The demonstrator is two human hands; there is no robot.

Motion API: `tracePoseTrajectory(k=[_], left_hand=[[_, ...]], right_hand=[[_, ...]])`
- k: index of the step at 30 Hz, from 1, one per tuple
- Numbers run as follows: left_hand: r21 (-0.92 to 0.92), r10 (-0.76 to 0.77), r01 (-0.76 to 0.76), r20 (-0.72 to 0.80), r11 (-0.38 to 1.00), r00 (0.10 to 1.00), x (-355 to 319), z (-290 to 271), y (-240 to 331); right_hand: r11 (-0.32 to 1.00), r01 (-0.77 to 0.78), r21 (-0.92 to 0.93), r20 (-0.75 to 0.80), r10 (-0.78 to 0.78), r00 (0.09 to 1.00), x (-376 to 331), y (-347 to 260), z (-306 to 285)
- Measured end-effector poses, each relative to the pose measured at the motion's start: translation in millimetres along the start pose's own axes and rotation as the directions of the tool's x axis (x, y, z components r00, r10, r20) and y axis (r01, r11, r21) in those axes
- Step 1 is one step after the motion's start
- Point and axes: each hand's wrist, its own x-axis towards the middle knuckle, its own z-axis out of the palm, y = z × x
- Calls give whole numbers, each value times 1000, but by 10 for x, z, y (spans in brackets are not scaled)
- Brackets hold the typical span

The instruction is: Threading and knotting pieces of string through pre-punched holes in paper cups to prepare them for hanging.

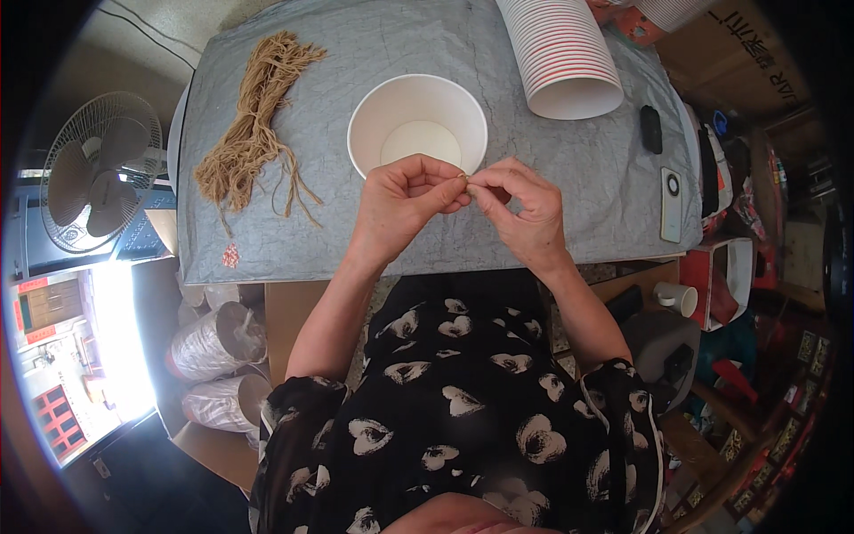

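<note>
My left hand (407, 198) and my right hand (527, 206) meet fingertip to fingertip over the near rim of a white paper tub (363, 142). Both are closed in a pinch on something tiny between the fingertips, too small to name. The tub stands upright, and its inside looks bare. Left of it lies a loose bundle of brown twine (253, 125), with several strands trailing toward me.
A stack of nested paper tubs (565, 58) lies on the grey-covered table (311, 254) at the far right. Nearer are a black object (651, 130) and a phone (671, 205). A fan (105, 173) stands left; wrapped tub stacks (209, 343) sit below it. A mug (676, 298) is at right.
</note>
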Motion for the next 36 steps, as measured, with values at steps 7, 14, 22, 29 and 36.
tracePoseTrajectory(k=[7, 14, 22, 29, 36], left_hand=[[-1, -20, 20, -24, 1000, 1000, -12, 23, 4], [54, -8, 13, -87, 998, 996, -20, 108, 26], [117, 17, -10, -63, 993, 998, -45, 131, -2], [131, 0, 7, -48, 991, 999, -43, 117, -31], [136, 4, -4, 2, 991, 1000, -47, 91, -21]], right_hand=[[1000, -24, -2, -33, 24, 999, -34, -21, 34], [966, -191, 177, -7, 195, 981, -89, 68, 69], [622, -482, 617, 170, 493, 853, -71, 101, 11], [514, -547, 661, 229, 556, 799, -91, 115, 27], [363, -634, 683, 364, 583, 726, -53, 102, -10]])
